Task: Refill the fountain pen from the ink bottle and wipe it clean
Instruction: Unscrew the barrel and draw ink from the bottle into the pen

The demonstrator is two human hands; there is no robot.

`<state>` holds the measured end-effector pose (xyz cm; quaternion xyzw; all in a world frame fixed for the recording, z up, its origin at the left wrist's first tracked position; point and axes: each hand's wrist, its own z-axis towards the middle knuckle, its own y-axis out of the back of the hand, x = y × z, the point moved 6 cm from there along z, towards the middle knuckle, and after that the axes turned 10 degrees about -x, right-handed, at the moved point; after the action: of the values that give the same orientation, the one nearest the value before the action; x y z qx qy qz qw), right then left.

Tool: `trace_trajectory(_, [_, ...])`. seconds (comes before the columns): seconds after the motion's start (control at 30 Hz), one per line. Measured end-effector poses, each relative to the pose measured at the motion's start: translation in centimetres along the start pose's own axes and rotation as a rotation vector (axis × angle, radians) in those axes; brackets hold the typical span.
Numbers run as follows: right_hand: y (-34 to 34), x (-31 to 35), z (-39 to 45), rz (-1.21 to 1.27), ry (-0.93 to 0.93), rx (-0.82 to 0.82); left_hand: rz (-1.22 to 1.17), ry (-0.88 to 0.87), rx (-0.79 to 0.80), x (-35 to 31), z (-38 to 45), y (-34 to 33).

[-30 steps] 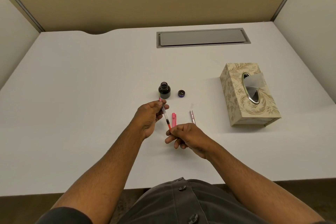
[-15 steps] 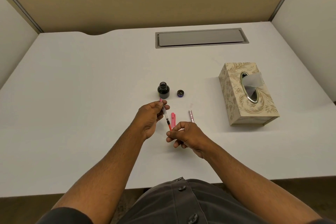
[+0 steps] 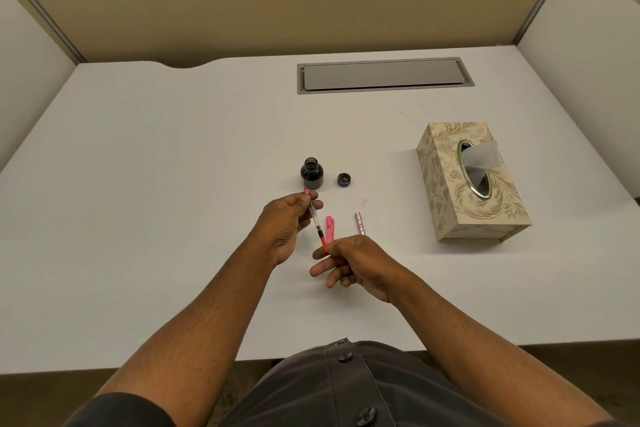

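You hold the pen section with its clear converter (image 3: 318,224) between both hands: your left hand (image 3: 285,227) pinches the pink knob end, your right hand (image 3: 353,262) closes its fingertips on the orange grip end, the other fingers loose. That two-point hold probably lets you twist the converter. The open ink bottle (image 3: 311,174) stands just beyond, its cap (image 3: 344,179) beside it (off for dipping). The pink cap (image 3: 329,228) and barrel (image 3: 360,223) lie on the table (image 3: 173,166); the tissue box (image 3: 467,184) waits for wiping.
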<state>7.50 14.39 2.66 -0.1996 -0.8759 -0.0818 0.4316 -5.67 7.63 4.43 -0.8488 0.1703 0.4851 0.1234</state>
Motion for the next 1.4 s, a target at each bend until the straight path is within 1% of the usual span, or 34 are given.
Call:
trace_trajectory(0.23, [0.52,-0.17,0.46,-0.037,0.074,-0.06,-0.007,0.009,-0.003,0.09,0.07,-0.03])
trace_trajectory(0.57, [0.73,-0.25,0.68,-0.059,0.077,-0.119,-0.004,-0.001,0.012,0.16,0.22,-0.35])
trace_trajectory(0.83, [0.67,-0.06,0.69,0.061,0.0,-0.089,-0.007,0.004,0.009,-0.03,0.55,-0.21])
trace_trajectory(1.0, [0.46,0.08,0.62,0.044,-0.038,-0.041,-0.009,-0.004,0.018,-0.27,0.64,-0.29])
trace_trajectory(1.23, [0.05,-0.03,0.89,0.008,-0.005,-0.022,-0.013,-0.004,0.03,-0.12,0.51,-0.48])
trace_trajectory(1.4, [0.34,0.01,1.03,-0.014,0.05,-0.043,-0.009,-0.002,0.033,-0.09,0.55,-0.51])
